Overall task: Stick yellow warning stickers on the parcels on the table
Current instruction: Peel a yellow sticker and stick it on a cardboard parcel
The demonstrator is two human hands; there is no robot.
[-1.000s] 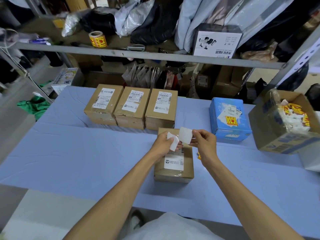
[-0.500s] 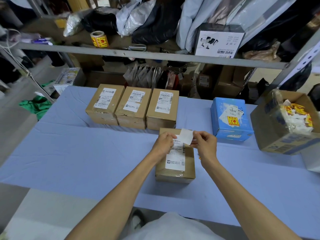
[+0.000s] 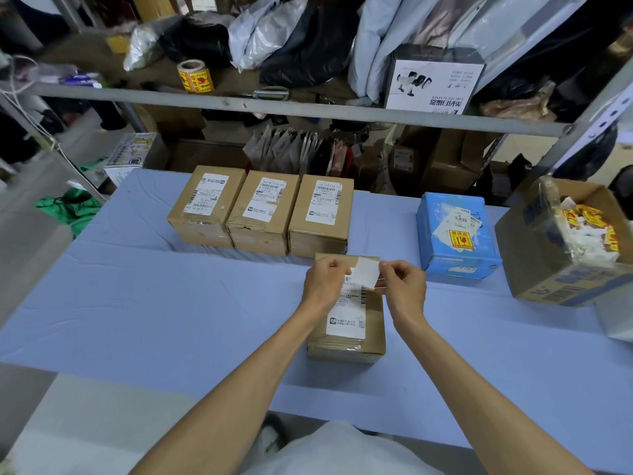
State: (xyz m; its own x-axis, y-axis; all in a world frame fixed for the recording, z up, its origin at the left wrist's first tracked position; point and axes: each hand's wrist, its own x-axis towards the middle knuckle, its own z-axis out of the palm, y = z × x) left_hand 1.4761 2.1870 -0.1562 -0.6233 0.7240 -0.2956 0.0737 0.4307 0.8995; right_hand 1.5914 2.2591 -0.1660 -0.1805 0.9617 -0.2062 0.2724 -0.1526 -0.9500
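A brown parcel [image 3: 371, 323] with a white shipping label lies in front of me on the blue table [image 3: 171, 303]. Over its far end, my left hand [image 3: 323, 279] and my right hand [image 3: 402, 286] pinch a small sticker piece [image 3: 367, 273] between them, its white back facing me. Three brown parcels [image 3: 263, 210] stand in a row behind. A blue parcel [image 3: 455, 234] to the right carries a yellow warning sticker [image 3: 460, 240].
An open cardboard box [image 3: 548, 255] at the right table edge holds several yellow stickers and white backing scraps. A roll of yellow stickers [image 3: 195, 75] sits on the metal shelf behind the table, among bags and a white box.
The second white piece my left hand held a second ago is no longer visible. Both hands have closed in on one piece and lowered slightly toward the parcel's far end.
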